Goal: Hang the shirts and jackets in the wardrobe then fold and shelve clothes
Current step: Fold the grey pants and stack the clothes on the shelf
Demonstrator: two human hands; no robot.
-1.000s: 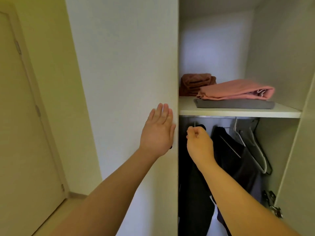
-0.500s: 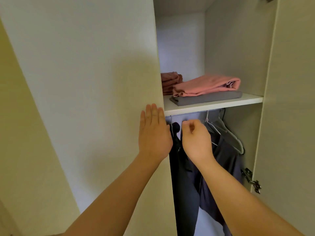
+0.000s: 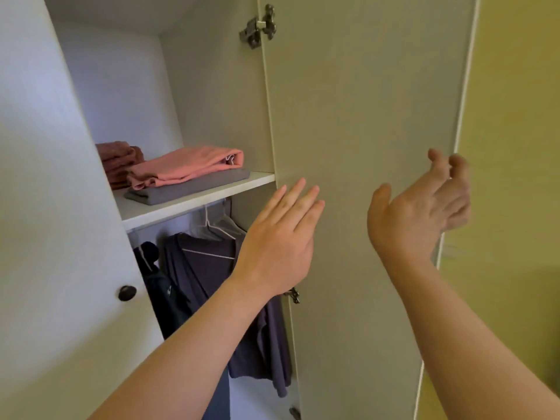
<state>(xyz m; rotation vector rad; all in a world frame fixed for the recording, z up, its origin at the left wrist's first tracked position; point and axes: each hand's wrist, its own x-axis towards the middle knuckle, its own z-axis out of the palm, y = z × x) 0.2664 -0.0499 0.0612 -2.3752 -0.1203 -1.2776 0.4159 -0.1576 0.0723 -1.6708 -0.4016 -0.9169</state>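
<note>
Left hand (image 3: 278, 237), fingers straight and together, hovers before the hinge side of the open right door (image 3: 363, 131), covering part of the hung purple shirt (image 3: 209, 283). A dark jacket (image 3: 165, 295) hangs just left of the shirt, both under the shelf (image 3: 197, 204). On the shelf a folded pink garment (image 3: 188, 165) lies on a folded grey one (image 3: 194, 186). Right hand (image 3: 421, 213) is at the door's free edge, its fingers bent and blurred; whether it grips cannot be told. The left door (image 3: 60, 268) bears a black knob (image 3: 127, 293).
</note>
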